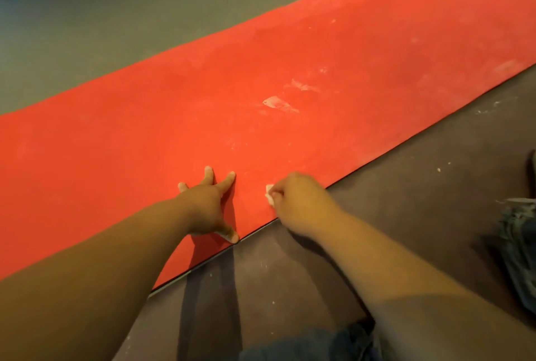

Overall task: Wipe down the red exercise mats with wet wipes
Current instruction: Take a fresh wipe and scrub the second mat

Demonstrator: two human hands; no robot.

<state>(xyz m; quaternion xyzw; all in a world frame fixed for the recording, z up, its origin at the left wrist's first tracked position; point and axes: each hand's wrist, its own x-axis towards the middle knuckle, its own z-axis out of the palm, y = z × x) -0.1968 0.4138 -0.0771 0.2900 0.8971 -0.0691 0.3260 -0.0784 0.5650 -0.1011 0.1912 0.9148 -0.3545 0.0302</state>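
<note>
A long red exercise mat (290,70) runs diagonally across the floor from lower left to upper right. White smears and specks mark its surface toward the right. My left hand (207,205) presses flat on the mat near its front edge, fingers spread and the thumb at the edge. Just to its right, my right hand (298,201) is curled around a small bunched white wet wipe (270,195), holding it down on the mat close to the edge. Only a bit of the wipe shows past the fingers.
Dark floor (406,186) with white specks lies in front of the mat, and grey floor (87,12) lies behind it. My knees in frayed denim (519,250) show at the right edge and bottom. A dark object sits at the far top left.
</note>
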